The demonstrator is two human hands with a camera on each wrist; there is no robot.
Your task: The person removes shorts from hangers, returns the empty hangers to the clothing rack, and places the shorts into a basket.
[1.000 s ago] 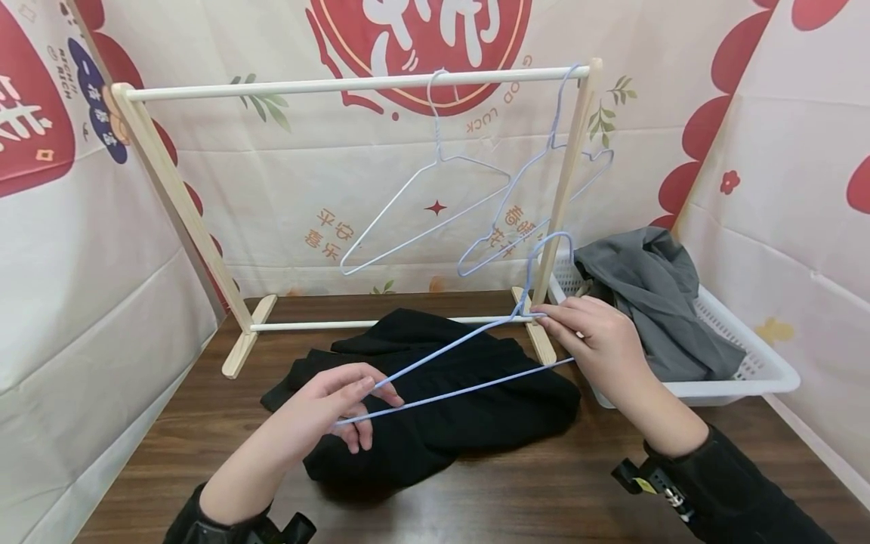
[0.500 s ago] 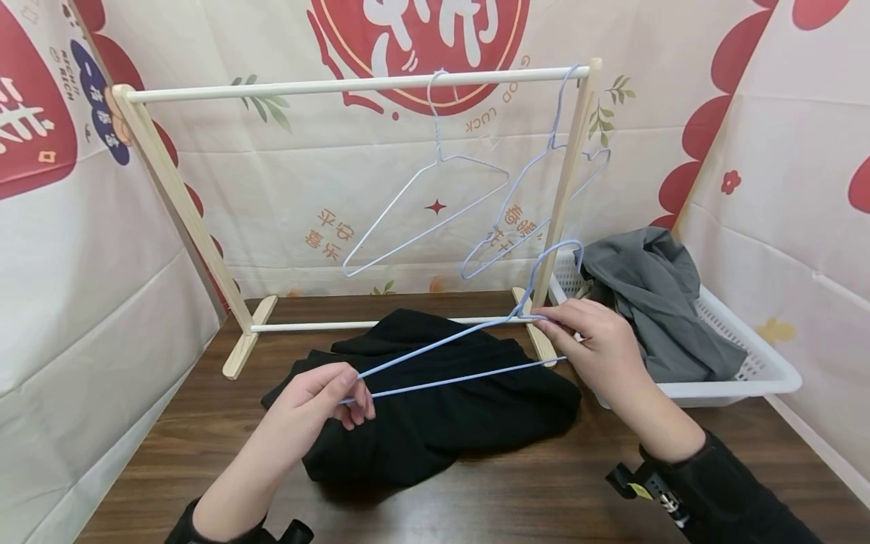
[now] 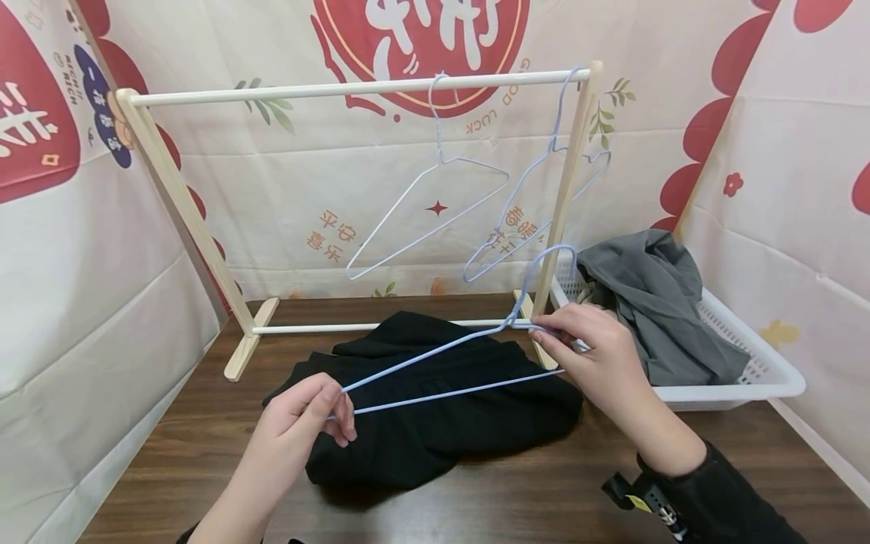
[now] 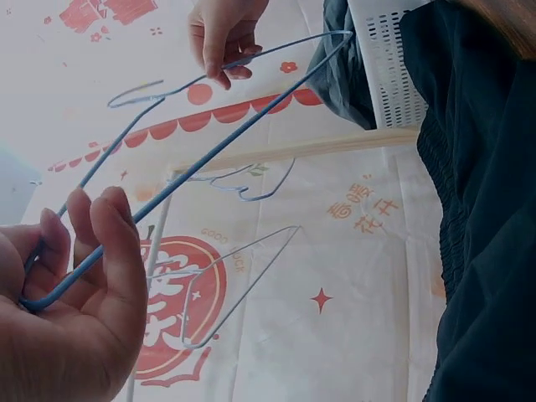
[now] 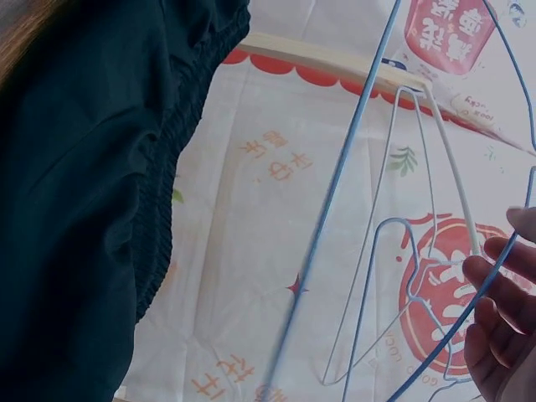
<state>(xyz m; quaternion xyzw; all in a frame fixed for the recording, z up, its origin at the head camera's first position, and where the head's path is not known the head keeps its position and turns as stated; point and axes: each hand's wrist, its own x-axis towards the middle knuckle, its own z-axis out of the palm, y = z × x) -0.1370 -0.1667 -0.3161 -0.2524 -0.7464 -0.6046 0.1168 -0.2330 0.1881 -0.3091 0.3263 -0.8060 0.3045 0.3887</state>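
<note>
A light blue wire hanger (image 3: 428, 353) is held between both hands, its hook up and to the right, above a crumpled black garment (image 3: 435, 431) on the table. My left hand (image 3: 302, 423) grips the hanger's left corner; in the left wrist view the fingers (image 4: 117, 243) curl round the wire. My right hand (image 3: 598, 355) pinches the wire just right of the hook's neck, thumb against the fingers. Elastic gathers show along the garment's edge (image 5: 167, 209) in the right wrist view. The hanger's right corner is hidden behind the right hand in the head view.
A wooden rack (image 3: 353, 91) stands at the back, with one hanger (image 3: 428, 219) near its middle and more hangers (image 3: 526, 204) by its right post. At right, a white basket (image 3: 748, 389) holds a grey garment (image 3: 659, 310). Printed cloth walls (image 3: 272, 196) enclose the table.
My left hand has moved left and closed its fingers round the hanger's corner, where they were looser before. The hanger has shifted slightly left. My right hand keeps its pinch.
</note>
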